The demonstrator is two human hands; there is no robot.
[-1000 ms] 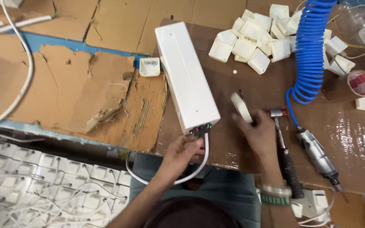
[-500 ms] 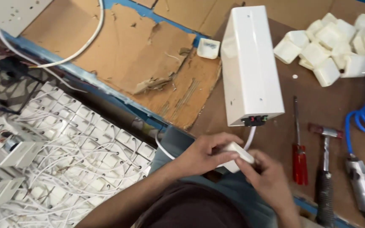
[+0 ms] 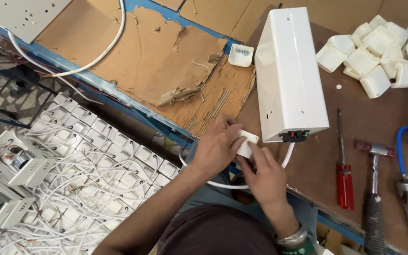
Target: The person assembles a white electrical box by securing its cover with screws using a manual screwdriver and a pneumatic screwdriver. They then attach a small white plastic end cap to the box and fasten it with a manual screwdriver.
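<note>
The bench (image 3: 369, 127) carries a long white housing (image 3: 290, 71), taken here as the landmark. Right of the housing lies a red-handled screwdriver (image 3: 343, 174), then a hammer (image 3: 374, 198). A white cable (image 3: 286, 158) exits the near end of the housing. Just left of that near end, both hands meet on a small white plastic box (image 3: 247, 143): the left hand (image 3: 218, 146) grips it from the left, the right hand (image 3: 263, 174) pinches it from below.
</note>
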